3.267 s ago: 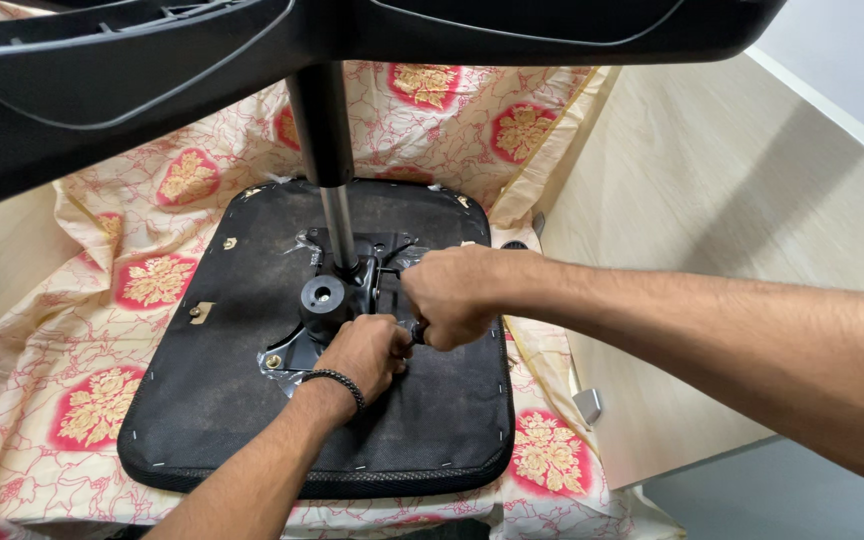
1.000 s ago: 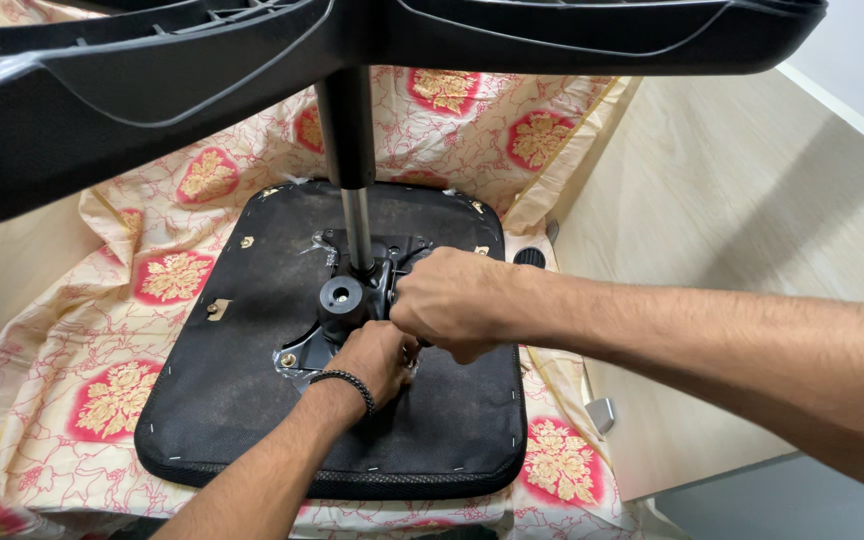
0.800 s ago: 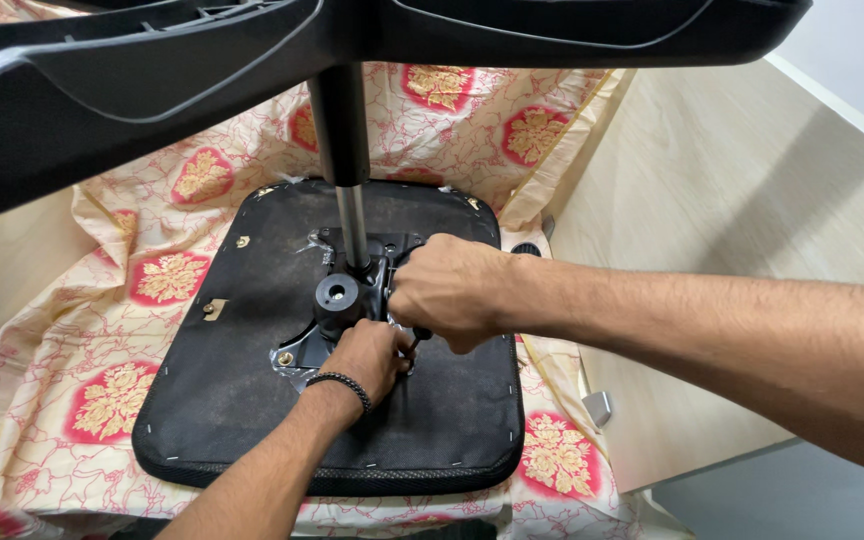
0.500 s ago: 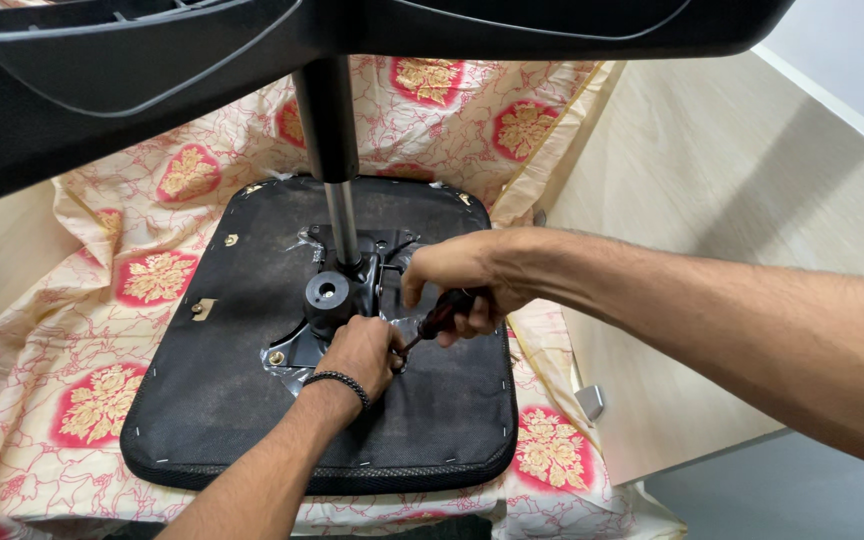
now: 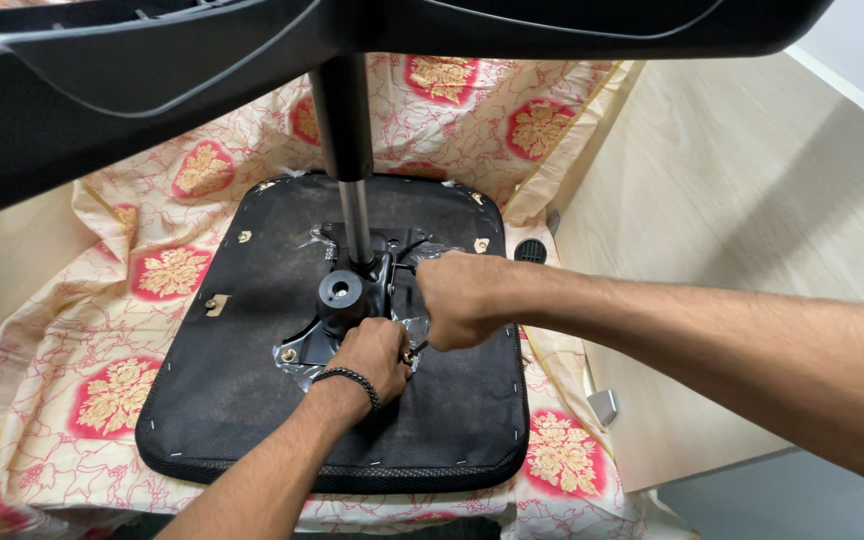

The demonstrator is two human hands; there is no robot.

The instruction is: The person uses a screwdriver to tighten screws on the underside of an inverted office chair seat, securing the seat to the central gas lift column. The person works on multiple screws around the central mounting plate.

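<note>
Seat base (image 5: 252, 400) of an office chair lies upside down on a floral sheet (image 5: 122, 390), its black metal mechanism plate (image 5: 352, 300) already sitting in the middle with the gas-lift column (image 5: 347, 150) rising from it. I judge the fixing partly done: one bolt (image 5: 289, 354) shows at the plate's near-left corner, and I am working at the near-right one. My left hand (image 5: 377, 352) is curled over that corner, steadying it. My right hand (image 5: 462, 300) is closed around a small tool (image 5: 418, 348), mostly hidden in my fist.
</note>
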